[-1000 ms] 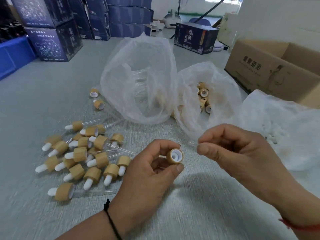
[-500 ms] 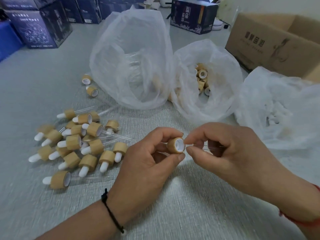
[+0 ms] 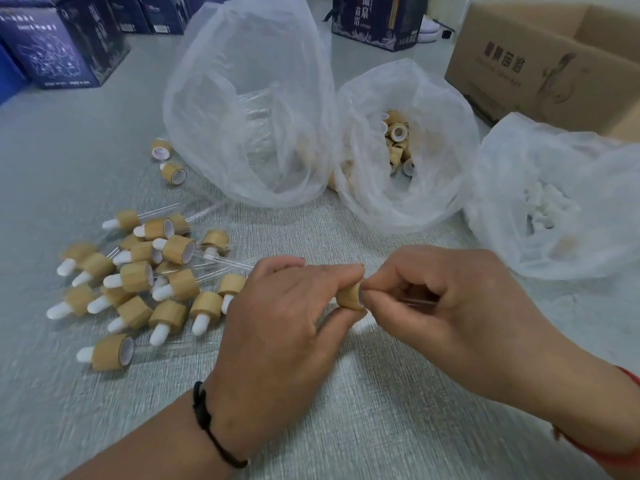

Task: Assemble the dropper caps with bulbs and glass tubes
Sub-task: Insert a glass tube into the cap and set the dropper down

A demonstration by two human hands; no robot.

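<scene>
Small bamboo-coloured cylindrical dropper cap is mid-frame, held above the grey textured table, open end facing right. Left hand pinches it between thumb and curled fingers. Right hand has fingertips curled right at the cap's opening, pinching a thin clear glass tube that runs back under its fingers; tube end at the cap is hidden, can't tell how far in it sits.

Left of the hands: loose pile of finished bamboo-capped droppers with white bulbs lying on the table, glass tubes pointing right.

Behind, three translucent white plastic bags: big one with glass tubes, middle one with loose bamboo caps, right one with white bulbs. Brown cardboard carton far right, dark blue printed boxes far left.
</scene>
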